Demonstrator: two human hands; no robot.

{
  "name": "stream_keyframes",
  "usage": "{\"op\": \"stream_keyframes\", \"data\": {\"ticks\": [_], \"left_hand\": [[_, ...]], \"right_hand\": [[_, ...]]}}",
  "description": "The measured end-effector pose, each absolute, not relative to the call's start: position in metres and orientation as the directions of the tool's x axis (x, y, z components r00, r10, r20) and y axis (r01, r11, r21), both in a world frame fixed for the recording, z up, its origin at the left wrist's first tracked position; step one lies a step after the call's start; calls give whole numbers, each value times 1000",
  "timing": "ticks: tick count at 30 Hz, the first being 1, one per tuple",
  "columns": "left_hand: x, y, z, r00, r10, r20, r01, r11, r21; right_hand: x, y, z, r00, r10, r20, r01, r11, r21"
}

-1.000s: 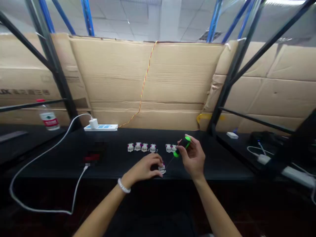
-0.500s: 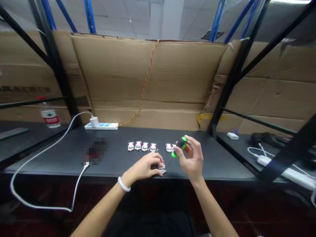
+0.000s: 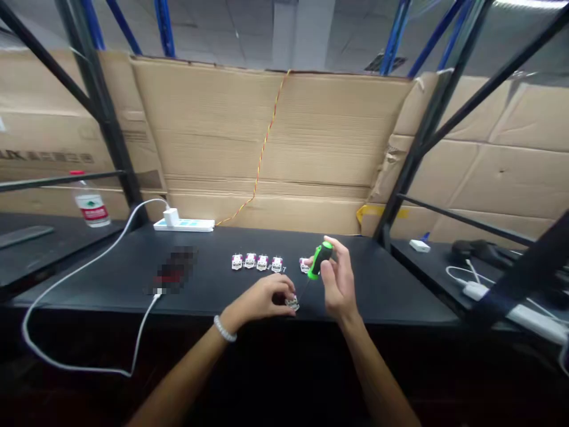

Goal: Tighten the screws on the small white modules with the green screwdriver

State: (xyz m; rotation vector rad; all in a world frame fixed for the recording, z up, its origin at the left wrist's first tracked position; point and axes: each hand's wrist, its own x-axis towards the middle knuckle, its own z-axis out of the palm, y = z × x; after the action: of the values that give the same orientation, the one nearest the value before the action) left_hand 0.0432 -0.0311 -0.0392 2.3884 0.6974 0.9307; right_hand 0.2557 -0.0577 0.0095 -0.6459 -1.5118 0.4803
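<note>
At the front of the dark table, my left hand (image 3: 262,298) pinches a small white part (image 3: 292,303), whose near side is covered by the fingers. My right hand (image 3: 341,283) grips a green and black screwdriver (image 3: 322,258) by its handle. The thin shaft slants down to the left, its tip at or close to the small part; contact cannot be made out. Beyond the left hand lies a row of several white and pink parts (image 3: 256,262). Another such part (image 3: 304,265) sits beside the screwdriver, partly behind my right hand.
A white power strip (image 3: 191,225) with a plugged-in charger (image 3: 171,217) lies at the back left. Its white cable (image 3: 80,276) loops over the table's front edge to a blurred-out object (image 3: 174,271). Cardboard (image 3: 267,136) and black rack posts (image 3: 411,160) bound the table.
The screwdriver handle has shifted slightly left and stands more upright, with my right hand moved left along with it. My left hand stays on the small white part.
</note>
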Motion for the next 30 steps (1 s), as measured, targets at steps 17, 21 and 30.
{"op": "stream_keyframes", "data": {"ticks": [17, 21, 30], "left_hand": [[41, -31, -42, 632, 647, 427, 340, -727, 597], [41, -30, -42, 632, 635, 445, 318, -735, 599], [42, -30, -42, 634, 632, 445, 322, -739, 591]], "right_hand": [[268, -66, 23, 112, 507, 855, 432, 750, -501], [268, -69, 28, 119, 526, 842, 467, 719, -515], [267, -71, 29, 127, 483, 866, 525, 708, -472]]}}
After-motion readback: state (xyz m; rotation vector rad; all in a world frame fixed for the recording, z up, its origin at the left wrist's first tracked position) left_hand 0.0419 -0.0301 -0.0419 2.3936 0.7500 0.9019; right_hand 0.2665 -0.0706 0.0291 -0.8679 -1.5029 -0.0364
